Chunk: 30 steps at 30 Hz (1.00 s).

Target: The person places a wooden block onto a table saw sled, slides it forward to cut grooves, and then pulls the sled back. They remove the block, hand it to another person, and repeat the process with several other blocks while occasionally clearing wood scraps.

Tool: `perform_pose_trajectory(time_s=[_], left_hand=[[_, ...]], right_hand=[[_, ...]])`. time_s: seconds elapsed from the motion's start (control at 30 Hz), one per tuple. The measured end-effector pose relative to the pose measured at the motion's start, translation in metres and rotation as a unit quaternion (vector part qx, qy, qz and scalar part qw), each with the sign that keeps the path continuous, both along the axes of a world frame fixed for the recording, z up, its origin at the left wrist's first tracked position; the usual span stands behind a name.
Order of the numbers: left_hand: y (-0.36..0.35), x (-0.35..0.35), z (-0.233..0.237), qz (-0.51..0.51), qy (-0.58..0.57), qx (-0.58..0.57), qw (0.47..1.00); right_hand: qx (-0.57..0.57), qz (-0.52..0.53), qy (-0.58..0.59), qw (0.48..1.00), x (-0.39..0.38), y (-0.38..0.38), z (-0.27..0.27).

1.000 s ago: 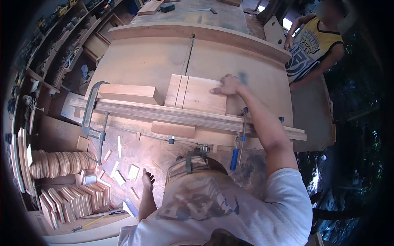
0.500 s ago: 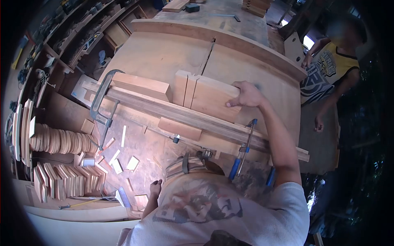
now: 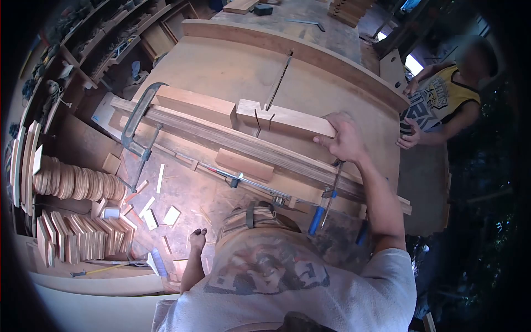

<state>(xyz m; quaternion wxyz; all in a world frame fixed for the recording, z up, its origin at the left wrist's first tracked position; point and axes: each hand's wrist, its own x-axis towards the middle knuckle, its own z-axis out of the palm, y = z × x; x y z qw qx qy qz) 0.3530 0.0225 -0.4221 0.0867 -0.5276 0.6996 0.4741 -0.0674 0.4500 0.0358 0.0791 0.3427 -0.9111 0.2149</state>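
Where the right hand [image 3: 345, 138] lies: on the right end of the board [image 3: 290, 120], a little right of the middle of the frame.
Right grip: the fingers are folded over the end of the board and pressed on it; the arm is stretched out from the lower right.
Board: on the tabletop [image 3: 221, 66], along the far side of the fence rail [image 3: 221, 138] and touching it; a narrow dark cut shows near its left end.
Slot [image 3: 279, 80]: a dark straight line in the tabletop, running from the upper middle down to the board.
Block [image 3: 193, 105]: thick, just left of the board, also against the fence rail.
C-clamp [image 3: 135, 130]: grey, at the left end of the fence rail.
Blue-handled clamp [image 3: 323, 202]: below the right hand, on the right part of the rail.
Left hand [image 3: 197, 239]: low in the frame, left of the shirt, hanging over the floor [image 3: 188, 199] and touching nothing; I cannot tell if its grip is spread or closed.
Floor: at the lower left, with round discs [image 3: 77, 185] in a row, stacked square pieces [image 3: 83, 238] and small offcuts [image 3: 171, 214].
Other person [image 3: 442, 99]: at the upper right, in a yellow top, both hands at the right edge of the tabletop.
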Motion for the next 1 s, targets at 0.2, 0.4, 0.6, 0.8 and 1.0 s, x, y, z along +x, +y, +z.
perform_pose_trajectory(time_s=[0.2, 0.4, 0.6, 0.8, 1.0], left_hand=[[0.012, 0.015, -0.012, 0.002, 0.004, 0.007, 1.000], [0.014, 0.020, -0.008, 0.015, 0.002, 0.007, 1.000], [0.005, 0.028, -0.020, 0.022, -0.034, 0.011, 0.999], [0.030, 0.004, 0.037, -0.110, -0.023, -0.281, 0.953], [0.093, -0.116, 0.321, -0.255, 0.398, -0.550, 0.688]], right_hand=[[-0.037, 0.012, 0.107, 0.993, -0.002, 0.014, -0.031], [-0.020, -0.001, 0.102, 0.995, -0.017, 0.033, -0.050], [-0.026, -0.037, 0.028, 0.999, -0.013, 0.040, -0.050], [0.043, -0.050, 0.013, 0.998, -0.020, 0.042, -0.045], [0.082, -0.043, 0.020, 0.996, -0.011, 0.037, -0.052]])
